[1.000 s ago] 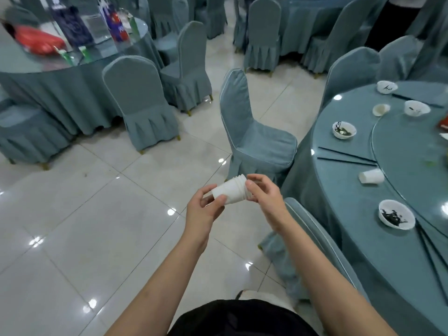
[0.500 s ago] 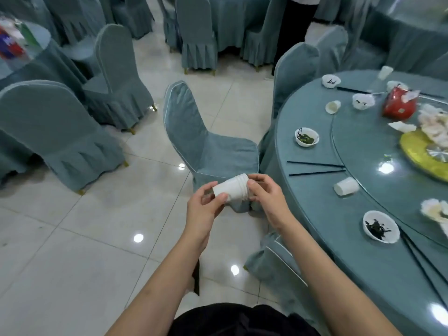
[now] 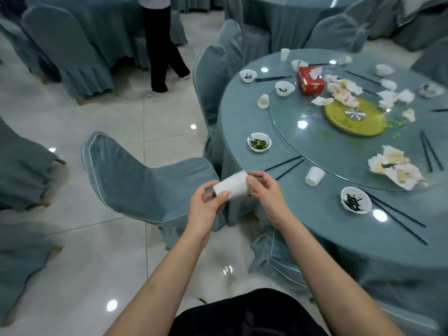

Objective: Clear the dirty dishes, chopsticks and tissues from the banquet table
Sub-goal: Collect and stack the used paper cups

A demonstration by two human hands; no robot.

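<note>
View swung right since earlier frames: banquet table now fills right side, red tissue box more central. Stack of white cups lies sideways in front of chest, above chair. Left hand grasps its base end, right hand pinches rim end. Dirty bowl, chopsticks, crumpled tissues on table.

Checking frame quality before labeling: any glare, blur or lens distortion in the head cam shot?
Head view: ceiling-light glare spots dot the glossy floor and the glass turntable; wide-angle lens bows the chairs and the banquet table edge toward the frame borders; overall soft, with slight smear at the corners; left hand, right hand and stack of paper cups reasonably sharp; lighting flat, shadows weak.
</note>
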